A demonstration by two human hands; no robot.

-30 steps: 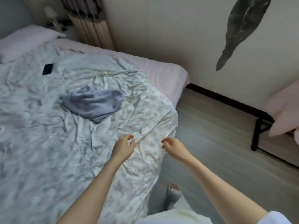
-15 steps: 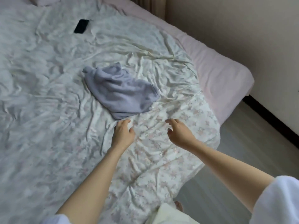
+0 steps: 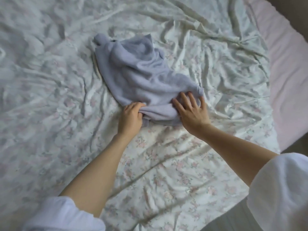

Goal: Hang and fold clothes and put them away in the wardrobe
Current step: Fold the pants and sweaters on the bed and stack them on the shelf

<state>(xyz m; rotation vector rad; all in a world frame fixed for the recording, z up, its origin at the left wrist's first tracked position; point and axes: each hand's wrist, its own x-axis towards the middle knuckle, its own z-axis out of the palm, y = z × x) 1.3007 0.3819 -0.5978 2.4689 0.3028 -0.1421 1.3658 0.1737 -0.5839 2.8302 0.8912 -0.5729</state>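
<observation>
A crumpled lavender-grey knitted garment (image 3: pixel 140 75) lies in a heap on the floral bedspread (image 3: pixel 166 172). My left hand (image 3: pixel 131 119) grips a bunch of its near edge, fingers curled into the fabric. My right hand (image 3: pixel 191 112) lies on the garment's near right corner with its fingers spread and fairly straight, touching the cloth beside a ribbed cuff (image 3: pixel 200 91).
The wrinkled bedspread covers most of the view. A pink mattress edge (image 3: pixel 290 80) runs down the right side, with floor beyond the bed's corner at the lower right. White sleeves show at both lower corners.
I have leaned in over the bed. Both hands moved forward from the bare bedspread onto the garment; the left now grips its near edge and the right rests on it.
</observation>
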